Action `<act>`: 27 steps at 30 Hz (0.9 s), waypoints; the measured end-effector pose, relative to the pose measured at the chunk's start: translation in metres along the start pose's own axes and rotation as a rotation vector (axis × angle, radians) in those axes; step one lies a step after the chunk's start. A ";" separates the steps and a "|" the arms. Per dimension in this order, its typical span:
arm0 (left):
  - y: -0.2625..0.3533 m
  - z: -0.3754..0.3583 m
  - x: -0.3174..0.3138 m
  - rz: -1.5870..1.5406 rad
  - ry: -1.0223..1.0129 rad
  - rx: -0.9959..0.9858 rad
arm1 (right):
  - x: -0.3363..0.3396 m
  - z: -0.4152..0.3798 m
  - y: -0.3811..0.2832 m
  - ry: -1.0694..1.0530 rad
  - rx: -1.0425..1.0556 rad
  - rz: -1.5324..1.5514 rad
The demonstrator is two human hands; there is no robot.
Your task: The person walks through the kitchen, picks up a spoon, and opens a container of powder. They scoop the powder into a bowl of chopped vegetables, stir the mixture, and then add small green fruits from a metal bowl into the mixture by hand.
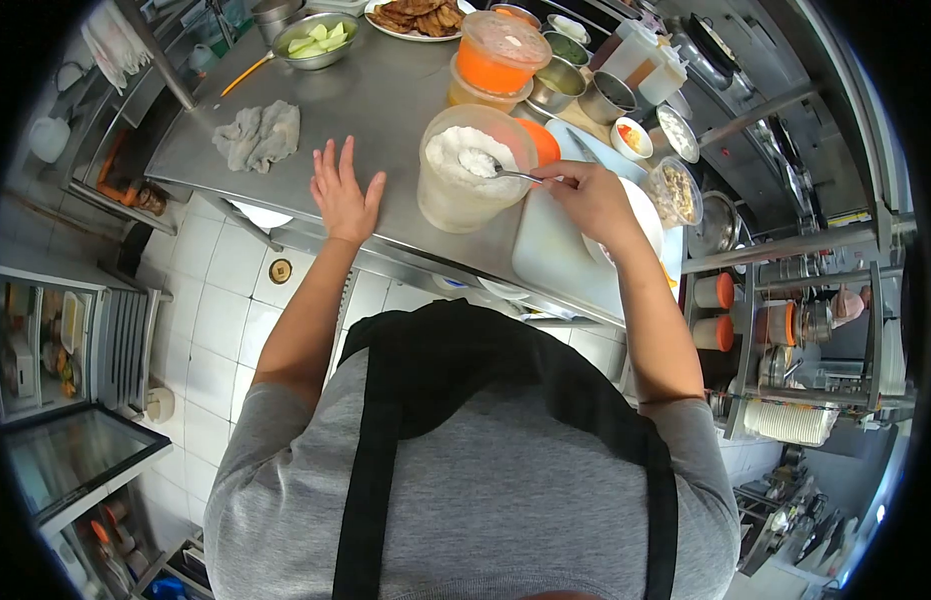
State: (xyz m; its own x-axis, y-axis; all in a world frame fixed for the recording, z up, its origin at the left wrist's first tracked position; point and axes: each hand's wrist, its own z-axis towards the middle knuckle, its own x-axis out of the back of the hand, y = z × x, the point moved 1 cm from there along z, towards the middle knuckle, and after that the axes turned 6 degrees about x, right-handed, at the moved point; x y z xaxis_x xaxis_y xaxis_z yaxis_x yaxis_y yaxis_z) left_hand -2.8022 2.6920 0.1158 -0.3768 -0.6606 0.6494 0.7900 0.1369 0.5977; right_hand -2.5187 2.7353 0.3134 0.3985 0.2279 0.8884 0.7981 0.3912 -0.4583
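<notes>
My right hand (589,200) is closed around the handle of a metal spoon (511,174). The spoon's bowl, heaped with white powder, is over the powder (456,148) inside a clear plastic tub (461,205). My left hand (347,195) is at the counter's front edge, fingers spread, holding nothing. A crumpled grey cloth (258,136) lies to its left. Under my right forearm are a white cutting board (546,245) and a white plate (646,215), partly hidden. An orange lid (542,143) shows behind the tub.
Orange-lidded tubs (504,50) are stacked behind the powder tub. A metal bowl of green pieces (316,42) and a plate of fried food (418,18) stand at the back. Nuts fill a clear container (676,190) at right; a knife (584,146) lies on the board.
</notes>
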 end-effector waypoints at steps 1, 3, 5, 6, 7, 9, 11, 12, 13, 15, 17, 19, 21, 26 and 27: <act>0.000 0.000 0.000 0.004 -0.001 0.001 | 0.000 -0.001 0.003 0.018 0.024 0.040; 0.000 -0.001 0.001 0.015 -0.002 0.007 | -0.003 -0.001 0.014 0.057 0.070 0.120; -0.001 -0.001 0.000 0.026 -0.006 0.016 | -0.005 0.001 0.030 0.068 0.047 0.246; 0.000 -0.001 0.001 0.029 -0.003 0.017 | -0.003 0.000 0.035 0.077 0.033 0.308; 0.001 -0.001 0.002 0.028 -0.001 0.016 | 0.001 -0.003 0.039 0.101 0.056 0.347; 0.002 -0.001 0.003 0.026 0.000 0.016 | 0.013 -0.014 0.046 0.155 0.094 0.422; 0.001 -0.002 0.002 0.004 -0.001 0.017 | 0.031 -0.030 0.059 0.187 0.017 0.436; 0.000 -0.001 0.001 -0.006 -0.002 0.016 | 0.038 -0.040 0.068 0.204 -0.022 0.444; -0.001 0.000 0.001 -0.016 0.019 0.009 | 0.045 -0.050 0.080 0.266 0.003 0.430; -0.012 0.013 0.000 -0.115 0.041 -0.030 | 0.058 -0.073 0.098 0.330 -0.098 0.258; 0.004 0.028 0.012 -0.221 0.052 -0.031 | 0.065 -0.093 0.112 0.374 -0.238 0.062; 0.033 0.056 0.029 -0.276 0.000 -0.096 | 0.053 -0.106 0.133 0.480 -0.130 -0.184; 0.077 0.086 0.046 -0.322 -0.074 -0.242 | 0.041 -0.114 0.140 0.536 -0.127 -0.428; 0.213 0.113 0.026 -0.013 -0.577 -0.684 | 0.035 -0.128 0.161 0.586 -0.174 -0.500; 0.237 0.110 0.012 0.164 -0.751 -0.691 | 0.036 -0.132 0.165 0.581 -0.189 -0.482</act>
State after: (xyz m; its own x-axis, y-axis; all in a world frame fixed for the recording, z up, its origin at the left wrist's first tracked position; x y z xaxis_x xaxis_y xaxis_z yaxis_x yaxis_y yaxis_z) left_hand -2.6727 2.7970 0.3169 -0.2570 -0.0079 0.9664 0.8750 -0.4265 0.2291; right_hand -2.3133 2.6899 0.2730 0.1194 -0.4532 0.8834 0.9861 0.1580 -0.0522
